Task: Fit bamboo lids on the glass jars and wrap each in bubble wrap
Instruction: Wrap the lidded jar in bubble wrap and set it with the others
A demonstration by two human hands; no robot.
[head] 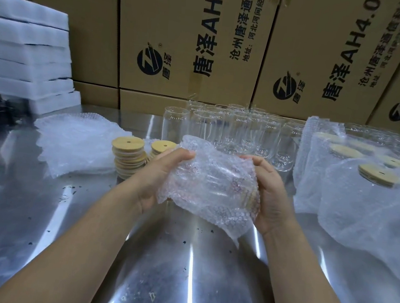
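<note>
2 hands clasp wrapped jar above table.

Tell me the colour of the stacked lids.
Light tan bamboo lids, seen in the head view.

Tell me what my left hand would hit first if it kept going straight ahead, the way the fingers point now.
Your left hand points up and away, toward the back of the table. Past the bubble-wrapped jar it holds, it would probably meet the empty glass jars first, though depth is hard to judge here.
</note>
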